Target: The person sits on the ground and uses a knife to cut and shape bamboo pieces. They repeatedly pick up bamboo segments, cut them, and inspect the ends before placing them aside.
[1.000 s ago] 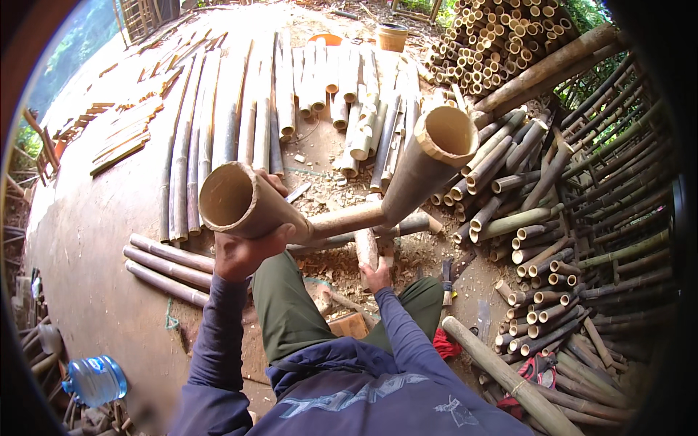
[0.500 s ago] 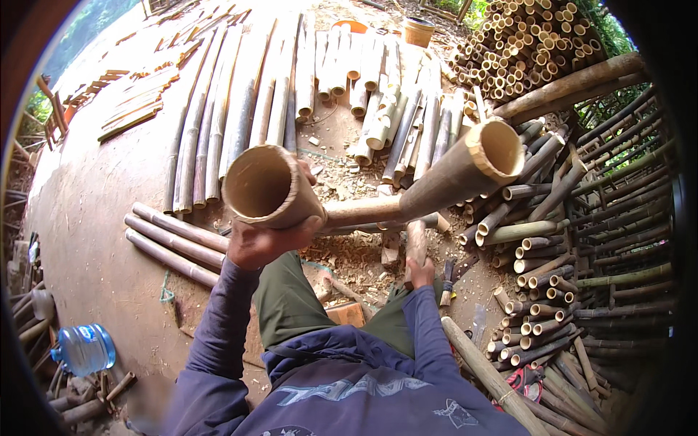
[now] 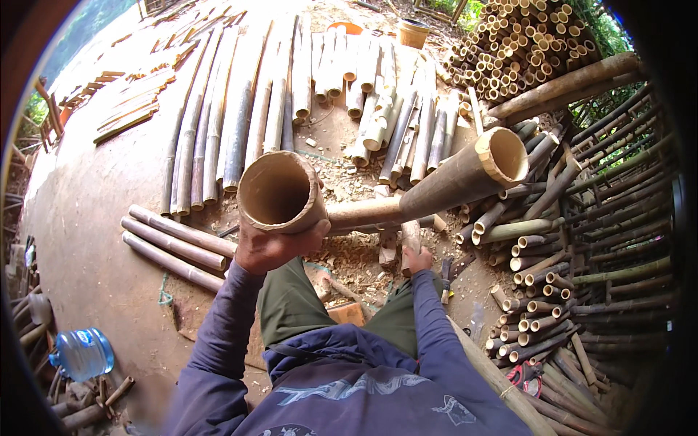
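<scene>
The left hand (image 3: 280,248) has its fingers clamped on one wide, brown, open-mouthed bamboo tube (image 3: 314,209) above the lap, some of them hidden behind it. One slimmer tan bamboo rod (image 3: 363,212) runs rightward to a second wide brown bamboo tube (image 3: 458,174); its joint with the first is hard to make out. The right hand (image 3: 417,260) has its fingers wrapped around one pale wooden stick (image 3: 411,236); whether the stick touches the second tube, I cannot tell. On the floor at left lie one clear blue plastic bottle (image 3: 86,354) and three dark bamboo poles (image 3: 174,251). Farthest are one brown bucket (image 3: 413,35) and a bamboo stack (image 3: 523,51), uncountable and cut off above.
</scene>
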{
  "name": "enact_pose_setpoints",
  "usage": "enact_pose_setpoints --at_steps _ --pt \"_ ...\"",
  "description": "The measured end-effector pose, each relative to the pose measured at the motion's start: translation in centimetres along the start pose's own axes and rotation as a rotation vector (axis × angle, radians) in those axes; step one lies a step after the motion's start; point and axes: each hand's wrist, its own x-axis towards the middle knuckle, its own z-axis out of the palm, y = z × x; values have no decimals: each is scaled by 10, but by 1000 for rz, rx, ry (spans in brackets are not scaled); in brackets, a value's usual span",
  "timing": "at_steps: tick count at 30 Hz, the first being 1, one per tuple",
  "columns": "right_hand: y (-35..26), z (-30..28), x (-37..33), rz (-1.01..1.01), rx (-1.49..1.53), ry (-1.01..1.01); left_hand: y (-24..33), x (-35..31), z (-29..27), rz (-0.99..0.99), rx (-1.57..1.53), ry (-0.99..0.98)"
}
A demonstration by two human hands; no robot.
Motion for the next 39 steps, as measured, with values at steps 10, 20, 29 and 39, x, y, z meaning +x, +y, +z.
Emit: enact_pose_setpoints --at_steps 10,20,29,39 --pt "10 -12 -18 120 410 -23 -1 13 22 209 10 75" --pt "-253 -278 -94 -356 571 44 19 47 37 141 75 -28" --pt "-360 -327 -126 -978 -133 162 14 39 40 176 94 4" --pt "-364 -308 -151 -629 586 -145 60 -36 65 449 94 46"
